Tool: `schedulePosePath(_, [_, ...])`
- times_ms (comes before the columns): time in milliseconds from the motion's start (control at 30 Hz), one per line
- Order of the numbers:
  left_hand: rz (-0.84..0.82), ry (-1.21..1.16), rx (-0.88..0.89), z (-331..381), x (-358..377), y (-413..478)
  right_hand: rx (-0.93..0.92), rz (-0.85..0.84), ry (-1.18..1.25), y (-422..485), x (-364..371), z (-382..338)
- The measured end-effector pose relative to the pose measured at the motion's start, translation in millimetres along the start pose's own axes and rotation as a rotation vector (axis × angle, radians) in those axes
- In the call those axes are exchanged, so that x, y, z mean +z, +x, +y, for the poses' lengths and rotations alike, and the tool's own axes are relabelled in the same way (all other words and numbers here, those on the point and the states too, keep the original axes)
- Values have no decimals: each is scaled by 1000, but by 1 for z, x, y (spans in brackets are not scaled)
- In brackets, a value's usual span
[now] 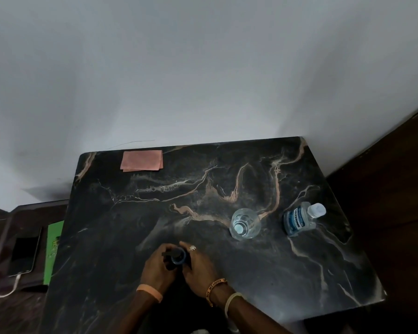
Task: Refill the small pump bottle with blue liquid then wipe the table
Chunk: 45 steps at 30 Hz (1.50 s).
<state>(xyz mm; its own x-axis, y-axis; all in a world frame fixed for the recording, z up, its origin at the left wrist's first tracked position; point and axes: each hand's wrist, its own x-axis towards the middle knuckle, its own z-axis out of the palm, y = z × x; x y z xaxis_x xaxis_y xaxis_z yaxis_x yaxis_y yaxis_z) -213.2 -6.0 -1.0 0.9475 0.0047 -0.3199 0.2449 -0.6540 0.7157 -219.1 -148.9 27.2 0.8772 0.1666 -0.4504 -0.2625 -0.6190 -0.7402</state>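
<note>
The small pump bottle (177, 256) stands near the front of the dark marble table (227, 184), seen from above with a black pump head and a blue collar. My left hand (156, 268) wraps its left side and my right hand (198, 268) wraps its right side; the bottle's body is hidden between them. A clear bottle of blue liquid with a white cap (302, 219) stands far to the right. A pink folded cloth (142, 160) lies at the back left.
A clear glass (244, 224) stands between the hands and the blue-liquid bottle. Left of the table, a lower dark surface holds a phone on a cable (24, 255) and a green book (53, 249). A white wall runs behind.
</note>
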Motion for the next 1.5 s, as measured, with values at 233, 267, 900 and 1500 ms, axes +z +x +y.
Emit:
schedulePosePath(233, [-58,-79,6,-4,3,2,-12,79,21,-23,-20,14])
schedulePosePath(267, [-75,-104,2,-6,1,1,-25,111,45,-30,-26,16])
schedulePosePath(900, [-309,68,290,166,5,55,158,333,-68,-32,-162,92])
schedulePosePath(1500, [-67,-103,442,169,66,64,-159,582,140,4,-157,61])
